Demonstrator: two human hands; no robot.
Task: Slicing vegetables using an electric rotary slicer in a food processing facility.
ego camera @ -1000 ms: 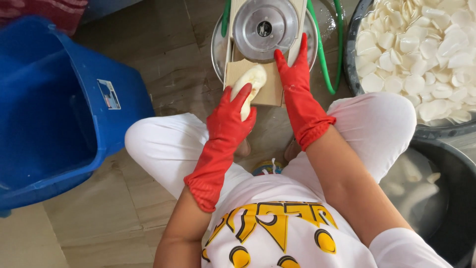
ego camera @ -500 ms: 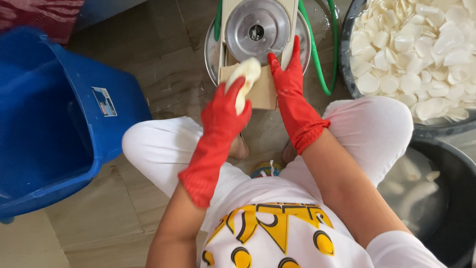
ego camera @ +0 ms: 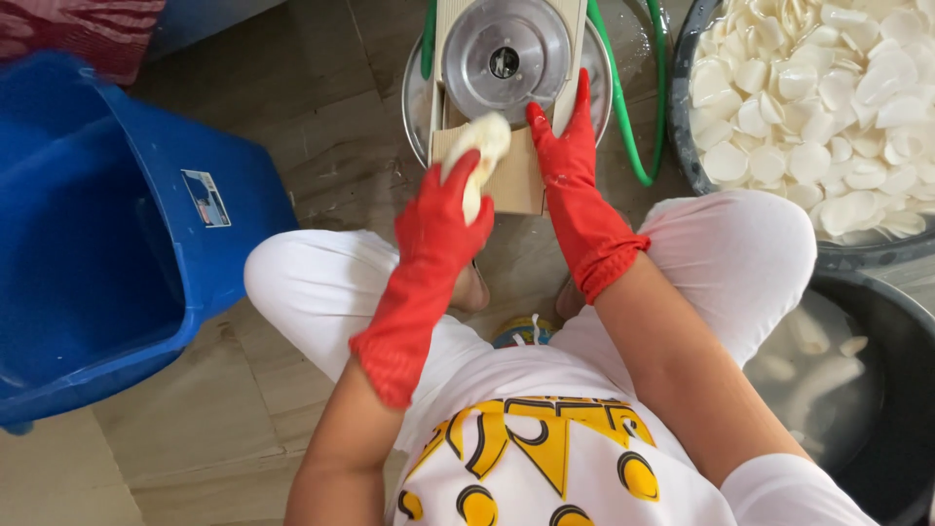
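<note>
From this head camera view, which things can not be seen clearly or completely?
- Pale peeled root: its lower part is hidden by the left hand that grips it.
- Round metal slicer disc: cut off by the top edge; the blade itself cannot be made out.
- Basin of white slices: cut off at the top and right edges.
- Dark tub: its contents are blurred under water, partly hidden by the right arm.
- Right hand: palm hidden, pressed on the slicer frame.

Both hands wear matt red rubber gloves, left (ego camera: 443,219) and right (ego camera: 575,166). The peeled root (ego camera: 482,156) looks pale and smooth. The slicer disc (ego camera: 504,58) is brushed metal on a wooden board (ego camera: 516,180). The blue bucket (ego camera: 117,224) is glossy plastic; the floor (ego camera: 321,117) is smooth stone tile.
</note>
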